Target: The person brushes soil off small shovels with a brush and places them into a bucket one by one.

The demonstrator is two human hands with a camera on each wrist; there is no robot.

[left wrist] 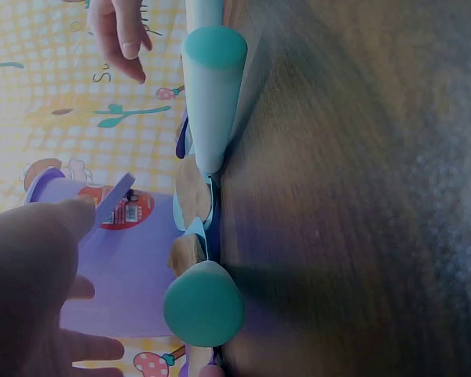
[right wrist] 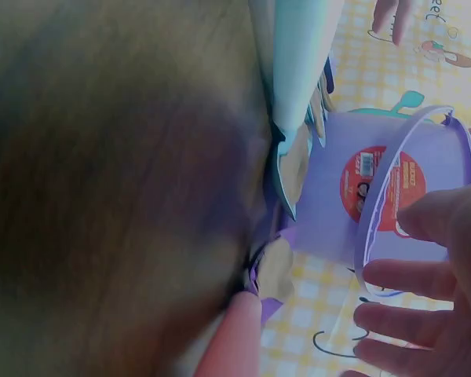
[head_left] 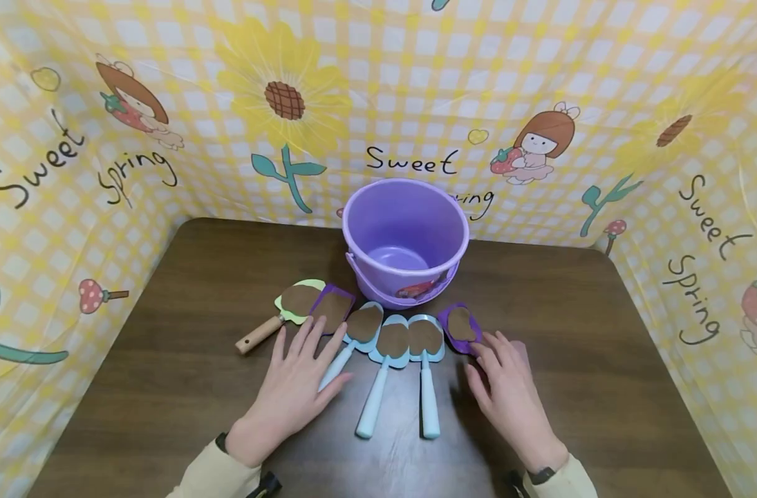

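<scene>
Small shovels lie fanned out on the brown table, each blade with a brown middle. My left hand is spread, palm down, above a light-blue shovel and a purple-edged shovel whose handle it hides. Left of it lies a green-edged shovel with a wooden handle. Two more blue shovels point their handles toward me. My right hand, fingers loosely extended, hovers by another purple shovel; its pink handle shows below the fingers in the right wrist view. Neither hand grips anything.
A purple bucket stands behind the shovels, its handle hanging down the front over a red label. Its visible inside holds nothing. Yellow checked cloth hangs around the back and sides of the table.
</scene>
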